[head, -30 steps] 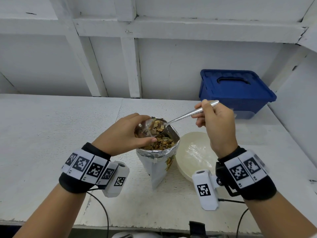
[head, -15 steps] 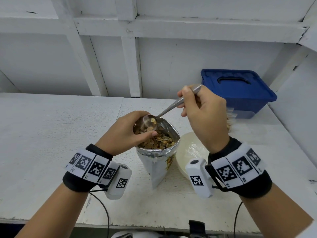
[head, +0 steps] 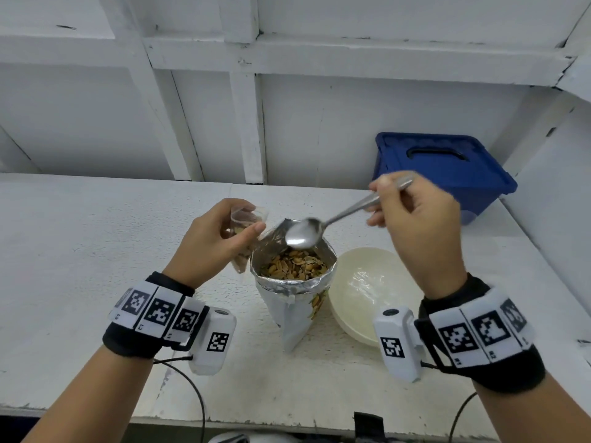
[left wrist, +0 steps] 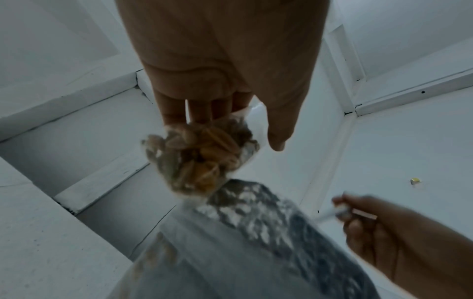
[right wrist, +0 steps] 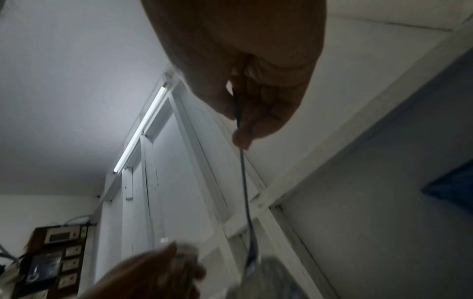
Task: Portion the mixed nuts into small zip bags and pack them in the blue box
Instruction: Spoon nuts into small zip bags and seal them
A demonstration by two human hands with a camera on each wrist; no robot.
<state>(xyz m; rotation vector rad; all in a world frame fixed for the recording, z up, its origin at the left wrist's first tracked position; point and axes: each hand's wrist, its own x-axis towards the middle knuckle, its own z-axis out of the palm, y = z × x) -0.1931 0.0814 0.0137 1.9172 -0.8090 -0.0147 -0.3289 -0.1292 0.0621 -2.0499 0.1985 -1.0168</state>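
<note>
Left hand (head: 215,243) of mine pinches a small clear zip bag (head: 244,238), part-filled; my right hand (head: 415,219) grips an empty steel spoon (head: 303,233). Sealing and packing the closed blue plastic box (head: 441,174) remain.

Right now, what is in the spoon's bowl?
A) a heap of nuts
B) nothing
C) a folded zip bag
B: the spoon, held by the right hand above the open nut bag, shows only bare shiny metal.
</note>
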